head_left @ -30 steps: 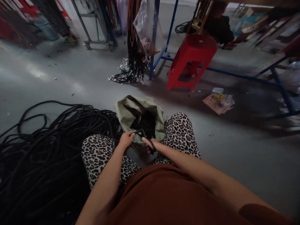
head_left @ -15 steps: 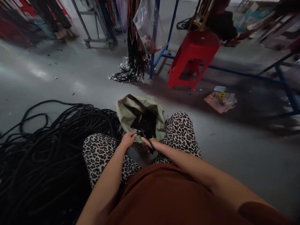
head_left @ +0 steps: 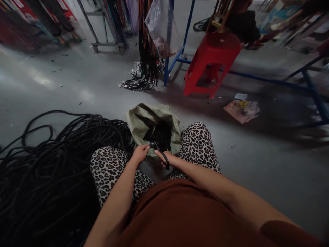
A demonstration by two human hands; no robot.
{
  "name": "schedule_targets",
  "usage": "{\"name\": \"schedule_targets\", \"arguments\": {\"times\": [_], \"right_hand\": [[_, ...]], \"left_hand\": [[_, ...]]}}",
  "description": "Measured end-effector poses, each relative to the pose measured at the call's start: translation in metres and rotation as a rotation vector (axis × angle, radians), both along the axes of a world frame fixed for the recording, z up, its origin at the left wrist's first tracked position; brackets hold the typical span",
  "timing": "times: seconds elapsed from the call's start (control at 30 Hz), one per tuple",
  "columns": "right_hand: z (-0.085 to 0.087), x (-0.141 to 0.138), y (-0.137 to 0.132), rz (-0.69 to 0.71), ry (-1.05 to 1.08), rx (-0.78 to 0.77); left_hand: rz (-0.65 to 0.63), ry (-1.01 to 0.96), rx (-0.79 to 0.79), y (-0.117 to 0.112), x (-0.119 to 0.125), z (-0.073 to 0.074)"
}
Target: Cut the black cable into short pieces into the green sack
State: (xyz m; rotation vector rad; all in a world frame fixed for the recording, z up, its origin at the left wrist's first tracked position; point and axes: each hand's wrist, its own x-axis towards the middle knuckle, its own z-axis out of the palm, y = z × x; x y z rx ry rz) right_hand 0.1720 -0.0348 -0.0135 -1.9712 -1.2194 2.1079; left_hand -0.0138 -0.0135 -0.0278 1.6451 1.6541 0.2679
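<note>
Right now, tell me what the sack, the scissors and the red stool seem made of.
Sack: probably woven plastic, matt greenish, judging by its stiff creases. Scissors: dark handles, perhaps plastic; thin blades probably metal, too small to confirm. Red stool: likely moulded plastic, smooth, seemingly one piece.

In the head view I could read no words, numbers or brand names. The one sign I could pick out was a yellow round mark (head_left: 243, 104) on a pink plastic packet (head_left: 240, 115), which lay on the floor (head_left: 257, 164); its dark details looked like a simple face, but were too small for me to confirm. I registered a small pale spot (head_left: 221, 40) on the seat of the red stool (head_left: 205, 65) and could not resolve it as a label. A blue-and-white patch (head_left: 279, 15) in the background was blurred; I could not determine whether it carried print.
</note>
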Motion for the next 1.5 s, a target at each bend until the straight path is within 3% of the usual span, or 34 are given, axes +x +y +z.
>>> {"name": "schedule_targets", "arguments": {"times": [0.63, 1.1, 1.33, 1.5], "right_hand": [[0.008, 0.003, 0.0, -0.047, -0.092, 0.035], [0.003, 0.009, -0.002, -0.077, -0.077, 0.055], [0.006, 0.005, 0.001, -0.195, -0.004, -0.092], [0.011, 0.005, 0.0, -0.181, 0.014, -0.1]], "left_hand": [[-0.025, 0.154, -0.027, 0.001, 0.001, 0.009], [0.006, 0.187, -0.041, 0.002, 0.001, 0.01], [0.021, 0.162, -0.002, 0.002, -0.001, 0.01], [0.024, 0.163, 0.002, 0.002, -0.002, 0.01]]}}
